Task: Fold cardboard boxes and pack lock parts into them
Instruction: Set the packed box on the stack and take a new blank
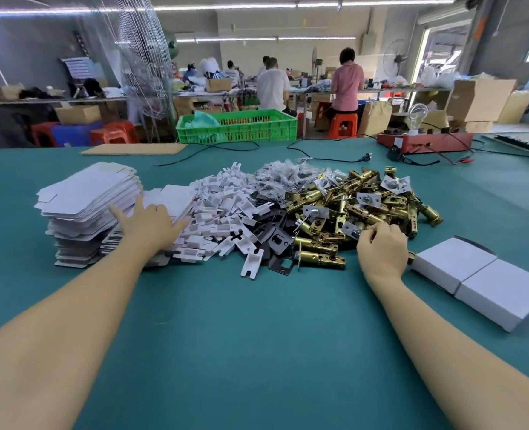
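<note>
**A:** Where are the two hands?

**B:** Both reach forward over a green table [257,336]. The left hand [149,226] lies with fingers spread and straight on a stack of flat white box blanks [86,200] at the left. It touches the top sheets but has not closed round one. The right hand [381,246] sits at the near edge of a heap of brass latches [365,206], fingers curled inward. They seem to pinch at a latch or a small bagged part, but the knuckles hide what is held, so I cannot tell.

**A:** What else lies between them?

**B:** A pile of white card inserts [222,212], some dark metal plates [275,240], and a mound of small clear bags [284,178] behind them. All three piles run into each other, between the blanks and the latches.

**A:** Are any boxes finished?

**B:** Two closed white boxes [480,280] lie side by side, touching, just right of the right hand.

**A:** So which step is this?

**B:** I judge it the start of a new box: one hand going for a blank, the other for a part.

**A:** What does the next move need?

**B:** The left hand has to peel a single sheet off the stack, not several, then bring it to the open table in front for folding. The right hand must lift one latch free of the tangled heap without dragging its neighbours.
</note>
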Motion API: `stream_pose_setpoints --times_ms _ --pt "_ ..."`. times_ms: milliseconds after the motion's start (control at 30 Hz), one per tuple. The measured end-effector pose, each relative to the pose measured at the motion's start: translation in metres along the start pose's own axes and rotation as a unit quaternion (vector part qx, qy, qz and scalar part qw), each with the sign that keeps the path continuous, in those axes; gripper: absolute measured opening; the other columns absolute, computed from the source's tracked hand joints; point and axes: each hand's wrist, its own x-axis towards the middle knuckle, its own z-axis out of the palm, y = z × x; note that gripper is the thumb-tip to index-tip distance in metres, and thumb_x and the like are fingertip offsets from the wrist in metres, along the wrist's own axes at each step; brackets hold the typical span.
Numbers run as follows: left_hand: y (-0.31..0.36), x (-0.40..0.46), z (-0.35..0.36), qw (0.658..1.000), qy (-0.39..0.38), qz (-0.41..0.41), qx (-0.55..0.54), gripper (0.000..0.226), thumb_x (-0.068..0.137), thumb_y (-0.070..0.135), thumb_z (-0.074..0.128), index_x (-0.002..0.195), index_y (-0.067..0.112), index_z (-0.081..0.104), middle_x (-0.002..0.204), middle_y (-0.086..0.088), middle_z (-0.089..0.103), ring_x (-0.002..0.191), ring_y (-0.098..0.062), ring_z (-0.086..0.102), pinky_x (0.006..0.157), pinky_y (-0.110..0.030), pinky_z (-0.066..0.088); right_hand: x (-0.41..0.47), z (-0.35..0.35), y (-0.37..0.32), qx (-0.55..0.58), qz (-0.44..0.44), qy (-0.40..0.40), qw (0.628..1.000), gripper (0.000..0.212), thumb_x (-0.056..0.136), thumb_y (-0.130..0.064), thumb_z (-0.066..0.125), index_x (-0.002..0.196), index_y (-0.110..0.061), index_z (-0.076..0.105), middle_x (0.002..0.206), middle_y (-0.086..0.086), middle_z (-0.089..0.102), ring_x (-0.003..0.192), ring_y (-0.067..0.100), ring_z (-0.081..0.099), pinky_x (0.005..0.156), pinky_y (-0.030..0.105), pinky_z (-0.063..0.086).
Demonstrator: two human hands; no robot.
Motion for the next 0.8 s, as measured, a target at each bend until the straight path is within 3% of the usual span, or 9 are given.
stream_pose_setpoints --times_ms 67,167,267,367,400,467,567,667,800 --pt "0.002 -0.004 0.002 0.999 0.024 -0.005 0.025 0.073 0.096 0.068 0.02 0.133 0.014 0.052 0.14 -0.006 0.052 0.148 -0.027 0.018 0.11 -0.073 0.004 0.0 0.0 0.0 0.001 0.003 -0.001 1.0 0.021 0.093 -0.012 0.047 0.094 0.003 0.063 0.096 0.019 0.058 0.097 0.035 0.049 0.068 0.031 0.031" --pt "0.006 -0.006 -0.001 0.997 0.048 -0.001 0.059 0.057 0.102 0.055 0.021 0.126 0.017 0.057 0.134 -0.01 0.053 0.131 -0.03 0.043 0.113 -0.07 0.009 0.0 0.0 0.0 0.005 0.001 -0.001 1.0 0.021 0.093 -0.012 0.047 0.092 0.002 0.062 0.095 0.018 0.058 0.096 0.034 0.049 0.068 0.031 0.031" --pt "0.008 -0.003 -0.007 0.999 0.034 -0.029 -0.01 0.044 0.106 0.039 0.025 0.116 0.015 0.059 0.131 -0.015 0.053 0.122 -0.033 0.05 0.113 -0.07 0.007 -0.001 0.0 0.0 0.003 0.003 -0.003 1.0 0.021 0.093 -0.013 0.047 0.092 0.003 0.062 0.095 0.018 0.057 0.096 0.034 0.049 0.069 0.031 0.031" --pt "0.006 -0.002 -0.015 0.998 0.044 -0.022 -0.036 0.023 0.099 0.011 0.035 0.097 0.012 0.059 0.096 -0.011 0.063 0.104 -0.034 0.058 0.113 -0.069 0.009 -0.001 0.0 0.0 0.002 0.002 0.0 1.0 0.021 0.093 -0.013 0.048 0.092 0.003 0.062 0.094 0.018 0.057 0.096 0.035 0.049 0.069 0.031 0.031" --pt "0.005 -0.004 -0.019 0.997 0.065 -0.024 -0.017 0.022 0.094 0.004 0.039 0.101 0.01 0.059 0.087 -0.008 0.063 0.096 -0.033 0.061 0.115 -0.066 0.011 -0.001 -0.001 -0.001 0.002 0.001 0.002 1.0 0.021 0.093 -0.013 0.048 0.091 0.003 0.062 0.094 0.018 0.057 0.095 0.034 0.049 0.069 0.031 0.031" --pt "0.007 -0.012 -0.025 0.99 0.138 -0.031 -0.005 0.028 0.09 -0.001 0.043 0.114 0.004 0.058 0.088 -0.011 0.068 0.087 -0.032 0.064 0.116 -0.058 0.015 -0.001 -0.001 -0.001 0.003 0.0 0.003 1.0 0.02 0.093 -0.012 0.048 0.091 0.002 0.062 0.093 0.018 0.057 0.094 0.034 0.049 0.069 0.031 0.031" --pt "0.024 -0.034 -0.028 0.941 0.328 0.01 -0.088 0.019 0.094 -0.005 0.046 0.101 -0.009 0.063 0.074 -0.024 0.068 0.065 -0.035 0.062 0.107 -0.061 0.031 -0.001 -0.001 -0.001 0.006 0.002 0.005 1.0 0.02 0.093 -0.013 0.049 0.092 0.002 0.063 0.094 0.018 0.057 0.094 0.034 0.049 0.069 0.031 0.031" --pt "0.059 -0.076 -0.02 0.856 0.487 0.102 -0.139 0.02 0.087 -0.01 0.05 0.083 -0.005 0.069 0.063 -0.018 0.066 0.054 -0.029 0.062 0.09 -0.057 0.05 -0.004 -0.004 -0.002 0.019 0.006 0.024 1.0 0.016 0.091 -0.012 0.052 0.094 0.0 0.062 0.095 0.017 0.058 0.093 0.034 0.05 0.067 0.031 0.032" --pt "0.112 -0.132 0.012 0.807 0.533 0.224 -0.121 0.013 0.087 0.001 0.06 0.086 0.006 0.072 0.081 -0.005 0.072 0.073 -0.019 0.071 0.087 -0.044 0.055 -0.014 -0.013 -0.011 0.04 -0.049 0.077 0.995 0.011 0.089 -0.007 0.059 0.091 0.003 0.062 0.089 0.02 0.058 0.084 0.036 0.053 0.066 0.035 0.037"
